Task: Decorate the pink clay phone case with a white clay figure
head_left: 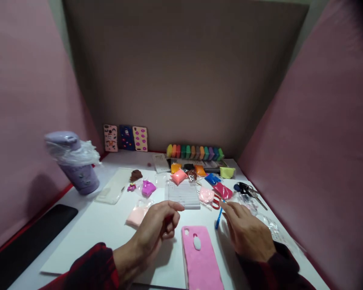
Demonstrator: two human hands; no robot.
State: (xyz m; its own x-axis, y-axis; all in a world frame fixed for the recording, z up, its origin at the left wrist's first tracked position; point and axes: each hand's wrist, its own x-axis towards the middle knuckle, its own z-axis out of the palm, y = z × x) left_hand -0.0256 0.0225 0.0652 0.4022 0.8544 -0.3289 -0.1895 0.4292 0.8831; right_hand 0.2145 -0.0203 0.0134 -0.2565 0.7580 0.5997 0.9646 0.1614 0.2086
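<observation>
A pink clay-covered phone case (203,264) lies on the white board in front of me, with a white oval and a small red piece near its camera hole. To its left, my left hand (159,221) hovers with the index finger stretched out and the others loosely curled; nothing shows in it. My right hand (248,231) is at the right of the case, palm down, its fingertips pinched at the upper end of a slim blue pen-like tool (219,217). A lined notepad (183,195) and red-handled scissors (216,202) lie beyond the hands.
Bagged clay, such as a purple pack (148,188) and a crimson pack (223,191), is scattered ahead. A row of coloured clay (195,152) stands behind. Left are a lilac tumbler (81,177), a clear case (113,187) and a black phone-like slab (33,241); keys (249,190) lie right.
</observation>
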